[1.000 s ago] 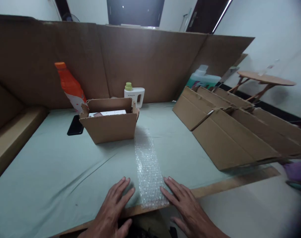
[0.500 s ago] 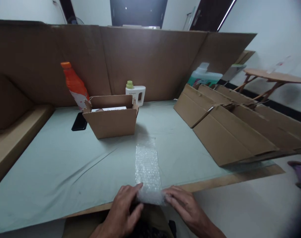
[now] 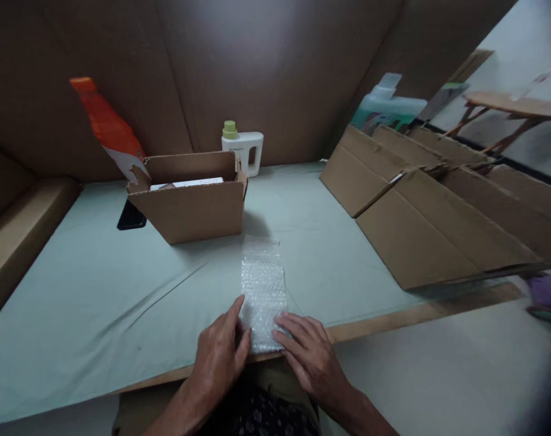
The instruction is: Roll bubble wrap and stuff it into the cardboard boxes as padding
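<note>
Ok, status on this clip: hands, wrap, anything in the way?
Left hand and right hand flat on bubble wrap near end. Open cardboard box just beyond the strip.

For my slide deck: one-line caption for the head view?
Both hands, left hand and right hand, press a bubble wrap strip near an open cardboard box.

No readable text anywhere, white jug (image 3: 243, 149) at 12 o'clock with a small dark label line too blurred to read, orange bottle (image 3: 106, 127) at 10 o'clock with a white wrapper, no legible print
</note>
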The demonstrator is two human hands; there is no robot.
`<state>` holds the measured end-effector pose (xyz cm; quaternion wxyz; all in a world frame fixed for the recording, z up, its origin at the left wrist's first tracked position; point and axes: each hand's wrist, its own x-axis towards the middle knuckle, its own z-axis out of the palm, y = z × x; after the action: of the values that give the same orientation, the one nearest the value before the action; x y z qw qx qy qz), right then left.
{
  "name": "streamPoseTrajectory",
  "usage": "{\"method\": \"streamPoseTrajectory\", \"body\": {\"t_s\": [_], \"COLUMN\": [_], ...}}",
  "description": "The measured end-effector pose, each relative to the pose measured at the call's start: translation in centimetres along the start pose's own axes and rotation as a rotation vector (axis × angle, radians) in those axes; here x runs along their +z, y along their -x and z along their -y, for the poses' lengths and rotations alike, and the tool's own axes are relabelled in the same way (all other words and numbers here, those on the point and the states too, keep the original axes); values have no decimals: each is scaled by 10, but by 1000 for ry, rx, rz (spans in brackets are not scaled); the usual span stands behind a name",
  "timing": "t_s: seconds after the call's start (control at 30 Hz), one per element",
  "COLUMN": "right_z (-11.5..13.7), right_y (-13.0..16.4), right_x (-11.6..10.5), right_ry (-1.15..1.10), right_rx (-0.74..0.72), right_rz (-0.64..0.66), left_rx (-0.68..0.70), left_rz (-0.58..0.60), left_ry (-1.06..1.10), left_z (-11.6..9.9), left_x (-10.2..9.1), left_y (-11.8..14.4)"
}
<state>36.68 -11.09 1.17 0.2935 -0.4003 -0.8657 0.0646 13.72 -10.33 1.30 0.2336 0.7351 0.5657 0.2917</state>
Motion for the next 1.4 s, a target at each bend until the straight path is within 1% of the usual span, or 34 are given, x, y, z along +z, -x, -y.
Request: {"method": "streamPoseTrajectory", "body": {"t_s": [0.07, 0.13, 0.2, 0.27, 0.33, 0.4, 0.47, 0.5, 0.57, 0.67, 0.73, 0.8, 0.87, 0.9, 0.97, 1.03, 1.1, 1.2, 1.23, 1.3, 1.37, 1.4], "right_z": [-4, -7, -9, -10, -10, -11, -12, -13, -16, -18, -18, -19, -19, -19, -19, -20, -22, -25, -25, -26, -25, -24], "right_y": [-7, -12, -15, -15, -14, -14, -17, -20, -27, -37, -40, -39, -36, -35, -35, -39, -46, -57, -59, -60, -60, -60], "right_x": [2, 2, 0, -2, -3, -2, 0, 1, 2, 0, -3, -5, -4, -3, 0, 4, 5, 3, 3, 1, 2, 4], "right_ry": [-102, -217, -312, -297, -167, -30, 35, 41, -4, -186, -249, -194, -96, -56, -7, -3, -77, -225, -224, -144, -50, -20], "right_rx": [14, 67, 164, 245, 249, 165, 70, 40, 37, 81, 113, 128, 97, 70, 23, 7, 28, 109, 132, 150, 102, 65], "right_rz": [-1, 10, 23, -11, -90, -133, -83, -45, 26, 105, 133, 81, -2, -18, 18, 73, 101, 135, 128, 72, 18, 25], "left_rx": [109, 219, 262, 222, 151, 94, 67, 76, 143, 249, 243, 190, 125, 98, 77, 104, 157, 192, 184, 143, 82, 49], "left_rz": [-40, -13, 37, 57, 60, 53, 24, 1, -20, 55, 90, 69, 28, 8, -34, -75, -67, 17, 31, 23, 6, -6], "left_ry": [16, 35, 34, 3, -53, -118, -167, -175, -148, -53, -16, -38, -105, -140, -190, -185, -131, -42, -42, -104, -204, -238], "left_z": [-2, -4, -5, -3, 2, 6, 8, 7, 6, 3, 2, 5, 8, 10, 13, 12, 10, 6, 6, 8, 12, 14], "left_x": [-7, -13, -12, -6, 3, 9, 10, 9, 3, -6, -8, -6, -1, 1, 2, 0, -4, -10, -10, -9, -6, -5], "left_y": [5, 8, 6, -2, -13, -25, -32, -32, -28, -15, -9, -11, -20, -26, -34, -35, -29, -20, -21, -29, -43, -49]}}
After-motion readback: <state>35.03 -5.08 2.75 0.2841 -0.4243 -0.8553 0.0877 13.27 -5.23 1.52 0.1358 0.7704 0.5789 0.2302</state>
